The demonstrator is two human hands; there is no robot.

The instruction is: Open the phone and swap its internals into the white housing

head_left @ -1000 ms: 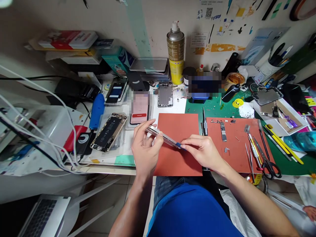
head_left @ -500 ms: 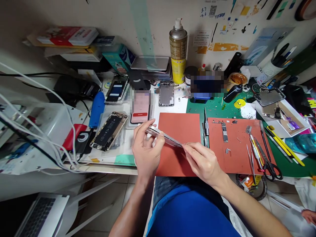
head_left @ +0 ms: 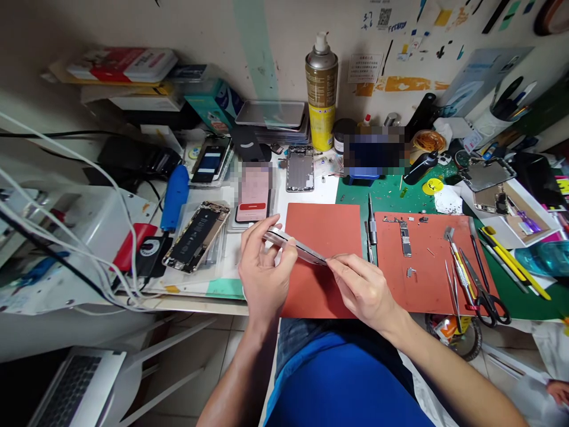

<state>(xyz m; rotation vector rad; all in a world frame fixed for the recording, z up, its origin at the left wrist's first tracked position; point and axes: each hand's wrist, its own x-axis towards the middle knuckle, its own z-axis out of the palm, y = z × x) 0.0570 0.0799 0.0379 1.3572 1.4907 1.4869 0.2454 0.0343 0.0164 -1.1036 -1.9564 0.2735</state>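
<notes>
A thin phone [head_left: 299,246], seen nearly edge-on and tilted down to the right, is held in the air over the left red-brown mat [head_left: 322,222]. My left hand [head_left: 267,267] grips its upper left end between thumb and fingers. At the lower right end, the fingertips of my right hand [head_left: 362,287] are pinched against the phone's edge; whether they also hold something small is hidden. Left of my hands, an opened phone with its black battery showing [head_left: 198,237] lies on a clear tray. Behind them stands a phone with a lit pink screen [head_left: 253,193].
On the right mat [head_left: 386,284] lie a circuit board [head_left: 405,238], tweezers [head_left: 451,290], a knife [head_left: 462,273] and scissors [head_left: 484,296]. A pen-like screwdriver [head_left: 371,219] lies between the mats. A spray can [head_left: 321,95] stands behind. White cables [head_left: 102,237] hang at left.
My right hand has shifted very slightly left along the phone's edge. The phone and my left hand look unchanged.
</notes>
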